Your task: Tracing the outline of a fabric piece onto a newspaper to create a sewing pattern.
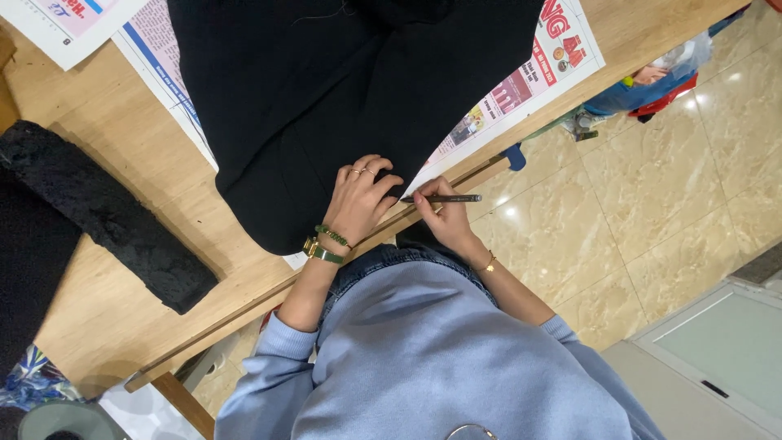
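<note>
A large piece of black cloth [326, 90] lies spread over newspaper sheets [521, 81] on a wooden table [106, 269]. My left hand [362, 200], with rings and a green bracelet and watch on the wrist, presses flat on the cloth near its front corner. My right hand [440, 216] grips a dark pencil [444, 198], its tip touching the cloth's edge just beside my left fingers. I wear a light blue sweatshirt.
A strip of black textured lace [106, 216] lies on the table to the left. More black fabric [24, 269] sits at the far left edge. Coloured bags [652, 85] rest on the marble tile floor to the right. A white cabinet [717, 350] stands at lower right.
</note>
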